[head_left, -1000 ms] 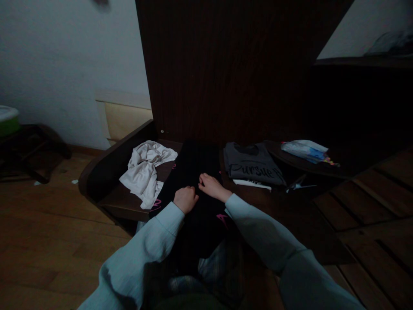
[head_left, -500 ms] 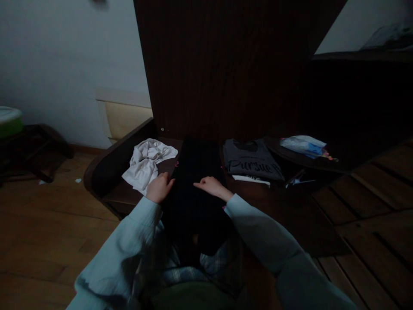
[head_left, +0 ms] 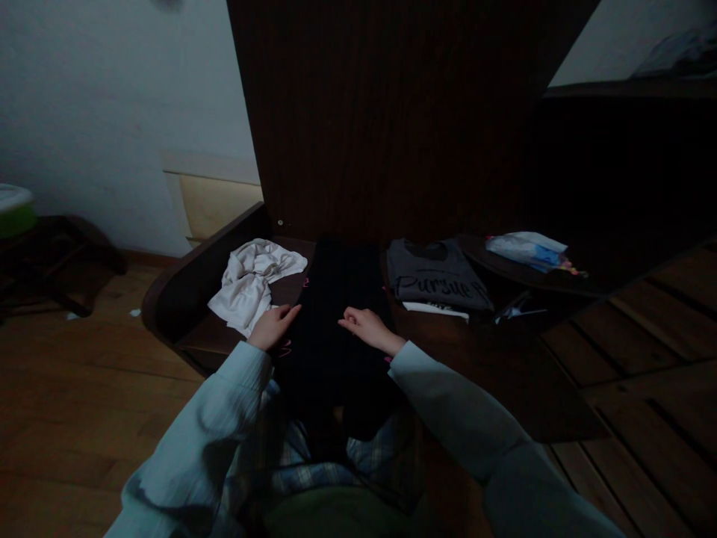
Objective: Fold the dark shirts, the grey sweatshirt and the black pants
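Note:
A long black garment (head_left: pixel 341 359) with small pink marks along its sides lies lengthwise on the dark wooden bench (head_left: pixel 448 359), its near end reaching my lap. My left hand (head_left: pixel 275 326) rests at the garment's left edge with fingers stretched out. Over the middle of the garment, my right hand (head_left: pixel 370 329) has its fingers curled in; whether cloth is between them is hidden. A crumpled white cloth (head_left: pixel 246 288) lies just beyond my left hand. To the right sits a folded grey T-shirt (head_left: pixel 440 276) with dark lettering, on top of a white folded piece (head_left: pixel 437 309).
A blue and white plastic packet (head_left: pixel 529 250) lies on a ledge at right. The bench's curved armrest (head_left: pixel 184 280) bounds the left side, and a tall dark panel (head_left: pixel 392 127) rises behind. A low stool (head_left: pixel 61 254) bears a green and white tub (head_left: pixel 16 211) at far left.
My left hand has shifted slightly left and its fingers have straightened, baring pink marks beside it. My right hand's extended finger has curled in. The garment is nearly unchanged.

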Motion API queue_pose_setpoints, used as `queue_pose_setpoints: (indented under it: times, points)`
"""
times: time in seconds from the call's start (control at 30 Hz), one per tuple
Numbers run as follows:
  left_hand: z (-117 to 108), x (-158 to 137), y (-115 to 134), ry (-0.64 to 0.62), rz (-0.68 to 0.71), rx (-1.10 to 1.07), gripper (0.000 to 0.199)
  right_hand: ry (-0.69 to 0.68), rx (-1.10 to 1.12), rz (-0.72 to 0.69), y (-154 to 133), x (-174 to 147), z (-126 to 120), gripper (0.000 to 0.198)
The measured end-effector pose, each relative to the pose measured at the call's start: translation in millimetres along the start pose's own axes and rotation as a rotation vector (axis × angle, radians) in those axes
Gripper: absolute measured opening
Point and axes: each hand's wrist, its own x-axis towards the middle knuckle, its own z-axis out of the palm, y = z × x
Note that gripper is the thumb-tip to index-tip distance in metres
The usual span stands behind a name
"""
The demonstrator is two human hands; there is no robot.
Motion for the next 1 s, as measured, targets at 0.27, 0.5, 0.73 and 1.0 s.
queue_pose_setpoints:
  times: [0.27,0.5,0.73,1.0]
  points:
    - [-15,-9,-5,0.110,-0.047,0.327,0.045,0.012,-0.164,0.059,-5,0,-1,0.026]
    - [-6,-14,12,-0.026,0.036,0.324,0.038,-0.069,-0.112,0.033,-9,-18,-4,0.026]
    - [1,-11,15,0.006,0.052,0.144,0.016,-0.083,0.334,0.189,-19,-29,12,0.016]
    - [13,-16,-4,-0.112,-0.143,-0.471,0.029,-0.223,0.761,0.265,-10,-25,16,0.026]
